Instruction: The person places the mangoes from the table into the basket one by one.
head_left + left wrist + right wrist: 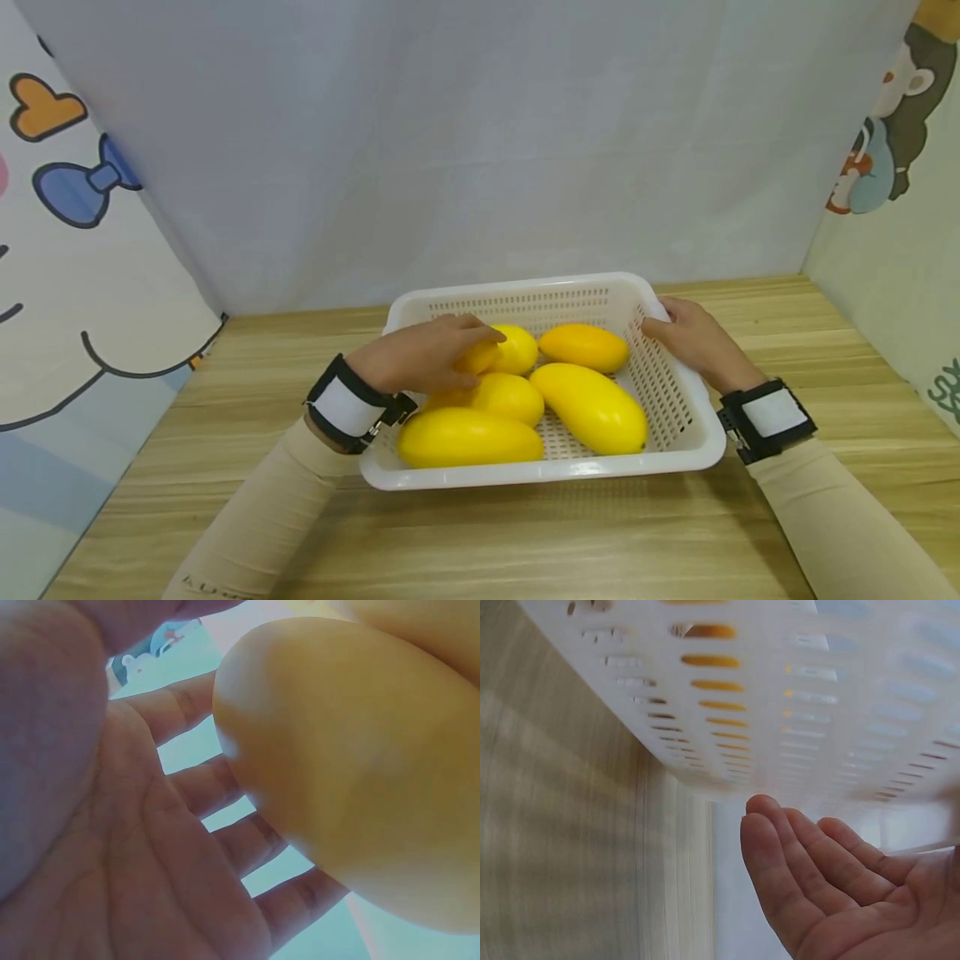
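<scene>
A white plastic basket (540, 475) with slotted walls holds several smooth yellow fruits, among them mangoes. My left hand (427, 350) reaches over its left side, thumb and fingers around an orange-yellow mango (477, 358). In the left wrist view the fingers pass behind this mango (352, 765), their tips hidden. Beside that hand are two rounder yellow fruits, one behind (519, 350) and one in front (513, 398). A long yellow mango (468, 439) lies nearest me. My right hand (693, 337) grips the basket's right rim, thumb on top, fingers (761, 847) beneath.
An orange mango (585, 347) and a large yellow mango (592, 408) lie in the basket's right half. The wood-grain table (225, 417) extends around it. A pale cloth (480, 150) hangs behind, with cartoon-printed panels on both sides.
</scene>
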A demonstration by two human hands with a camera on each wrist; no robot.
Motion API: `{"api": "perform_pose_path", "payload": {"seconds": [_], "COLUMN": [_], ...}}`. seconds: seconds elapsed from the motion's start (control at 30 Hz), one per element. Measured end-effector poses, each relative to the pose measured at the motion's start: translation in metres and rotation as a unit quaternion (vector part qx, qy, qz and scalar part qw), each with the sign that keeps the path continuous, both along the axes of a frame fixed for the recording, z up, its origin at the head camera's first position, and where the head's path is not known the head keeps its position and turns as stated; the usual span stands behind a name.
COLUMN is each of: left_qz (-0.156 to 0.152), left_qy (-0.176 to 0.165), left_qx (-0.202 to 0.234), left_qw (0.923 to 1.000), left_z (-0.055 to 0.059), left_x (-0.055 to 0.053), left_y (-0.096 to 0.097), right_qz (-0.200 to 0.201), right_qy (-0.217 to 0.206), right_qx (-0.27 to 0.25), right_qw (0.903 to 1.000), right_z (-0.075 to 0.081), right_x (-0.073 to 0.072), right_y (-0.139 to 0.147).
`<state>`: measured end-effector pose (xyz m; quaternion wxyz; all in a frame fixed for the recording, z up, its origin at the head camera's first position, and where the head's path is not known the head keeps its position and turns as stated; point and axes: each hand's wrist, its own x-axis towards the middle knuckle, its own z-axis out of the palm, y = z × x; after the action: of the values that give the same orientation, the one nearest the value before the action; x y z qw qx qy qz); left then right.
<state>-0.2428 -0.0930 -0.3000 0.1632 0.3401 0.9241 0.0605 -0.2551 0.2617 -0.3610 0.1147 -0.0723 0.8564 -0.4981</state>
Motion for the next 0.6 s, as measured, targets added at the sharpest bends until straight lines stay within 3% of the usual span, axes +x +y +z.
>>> {"api": "perform_pose_path", "payload": {"seconds": [0.33,0.5,0.6], "left_qz": [-0.010,-0.021,-0.039], "left_qy": [0.011,0.025,0.052], "left_qx": [0.013,0.066,0.112], "left_qw": [0.9998,0.9972,0.9916], "left_z": [0.0003,0.0012,0.0023], "left_x": [0.0003,-0.0008,-0.0013], "left_y": [0.0005,-0.0006,-0.0019], "right_qz": [0.000,-0.003,-0.002], "right_qy": [-0.003,-0.004,-0.003], "right_qx": [-0.005,-0.007,-0.009], "right_qw": [1.0000,1.0000,1.0000], "right_z": [-0.0019,-0.0012,-0.0006], "right_x": [-0.0006,0.0003,0.0006], "right_y": [0.0000,-0.0001,-0.0002]}}
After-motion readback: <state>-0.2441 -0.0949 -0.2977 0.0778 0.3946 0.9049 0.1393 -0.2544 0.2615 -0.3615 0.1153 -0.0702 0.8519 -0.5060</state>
